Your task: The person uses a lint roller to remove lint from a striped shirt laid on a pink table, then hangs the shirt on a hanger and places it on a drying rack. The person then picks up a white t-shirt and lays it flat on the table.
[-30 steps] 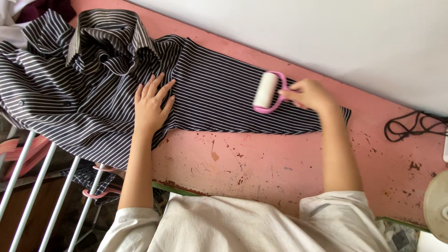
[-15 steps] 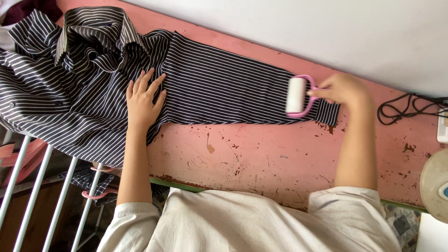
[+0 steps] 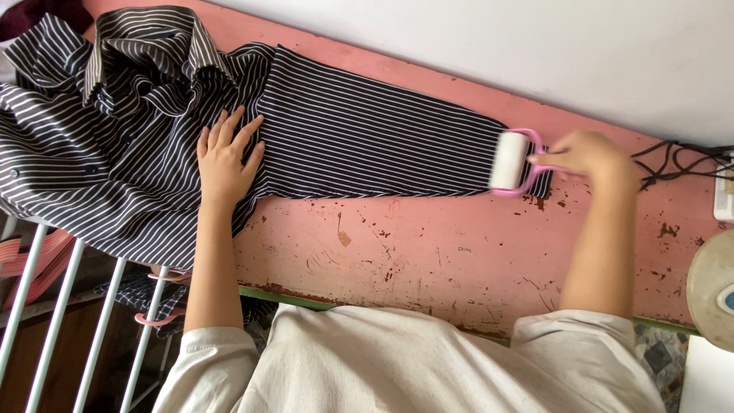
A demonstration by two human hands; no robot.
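Note:
A dark shirt with thin white stripes (image 3: 115, 153) lies on a worn pink table (image 3: 428, 252), one sleeve (image 3: 367, 145) stretched flat to the right. My left hand (image 3: 228, 157) rests flat on the cloth where the sleeve meets the body, fingers spread. My right hand (image 3: 589, 157) grips the pink handle of a lint roller (image 3: 511, 162), whose white roll sits on the cuff end of the sleeve.
Black cables (image 3: 680, 164) lie at the right along the white wall (image 3: 535, 53). A round pale object (image 3: 711, 291) sits at the right edge. A white metal rack (image 3: 53, 321) with pink hangers stands lower left, beside the table.
My right hand has rolled the lint roller rightward along the sleeve, from its middle to the cuff end. My left hand has stayed pressed on the shirt.

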